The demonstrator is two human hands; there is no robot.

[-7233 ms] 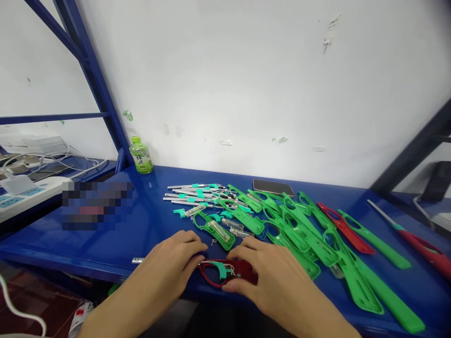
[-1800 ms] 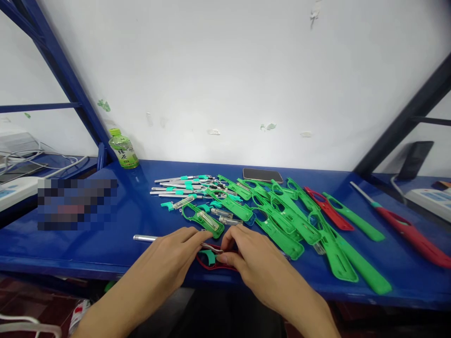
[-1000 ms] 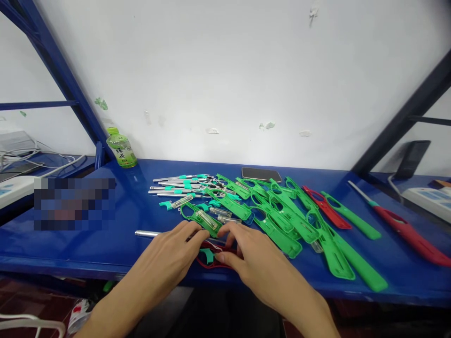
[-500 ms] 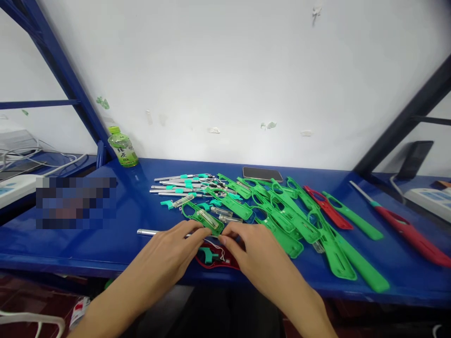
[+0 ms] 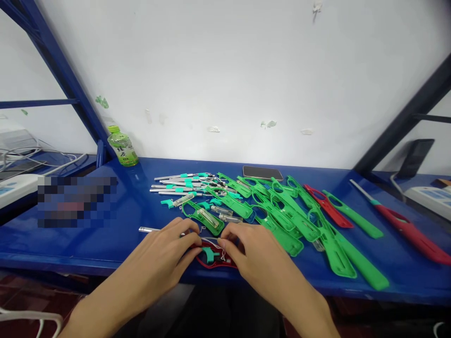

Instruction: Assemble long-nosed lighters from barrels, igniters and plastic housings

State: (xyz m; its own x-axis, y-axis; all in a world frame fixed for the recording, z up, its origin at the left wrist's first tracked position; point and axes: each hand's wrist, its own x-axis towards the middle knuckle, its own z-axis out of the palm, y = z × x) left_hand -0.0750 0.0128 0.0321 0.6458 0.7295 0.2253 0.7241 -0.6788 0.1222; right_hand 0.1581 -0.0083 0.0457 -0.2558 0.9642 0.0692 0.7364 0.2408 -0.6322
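Observation:
A red lighter shell (image 5: 214, 260) with a teal trigger (image 5: 209, 254) and thin white wires lies at the front edge of the blue shelf (image 5: 105, 234). My left hand (image 5: 165, 253) presses on its left end, fingers curled, over a metal tube (image 5: 148, 229) that sticks out to the left. My right hand (image 5: 252, 251) covers its right end, thumb and forefinger pinched at the wires. Just behind lies a green shell half (image 5: 206, 219).
Several green shell halves (image 5: 292, 220), metal tubes with teal parts (image 5: 179, 185), red shells (image 5: 327, 211) and a long red lighter (image 5: 405, 227) lie spread behind. A phone (image 5: 262, 173) and a green bottle (image 5: 121, 147) stand near the wall. Blue frame posts rise left and right.
Both hands stayed on the red shell, fingers shifting slightly over the wires and trigger. The metal tube's visible end crept slightly to the right. The view has tilted a little since the oldest frame.

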